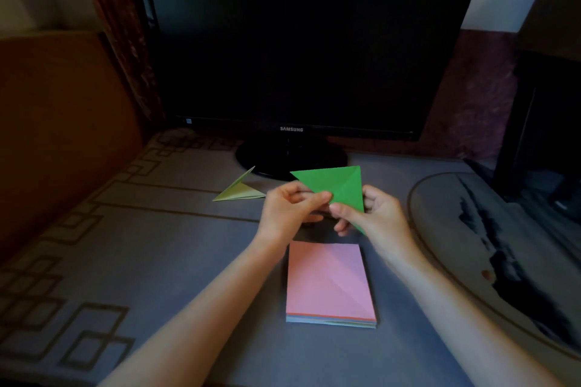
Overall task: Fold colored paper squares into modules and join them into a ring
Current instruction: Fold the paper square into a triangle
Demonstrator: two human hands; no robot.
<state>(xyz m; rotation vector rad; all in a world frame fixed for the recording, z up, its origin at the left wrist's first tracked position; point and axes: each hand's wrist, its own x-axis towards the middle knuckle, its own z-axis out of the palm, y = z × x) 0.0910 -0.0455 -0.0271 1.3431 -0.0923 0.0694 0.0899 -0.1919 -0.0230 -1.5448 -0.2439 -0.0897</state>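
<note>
A green paper (338,184), folded into a triangle with creases, is held up above the table in the middle of the head view. My left hand (290,209) pinches its lower left edge between thumb and fingers. My right hand (372,214) grips its lower right part, thumb on the front, and hides the lower tip. A pale yellow-green folded module (240,192) lies on the table to the left of my hands. A stack of colored paper squares (330,284), pink on top, lies just below my hands.
A black monitor (298,41) on a round stand (290,159) rises close behind the paper. A round dark mat (503,245) covers the table at right. A brown panel (63,119) borders the left. The patterned grey tablecloth (157,261) spreads in front.
</note>
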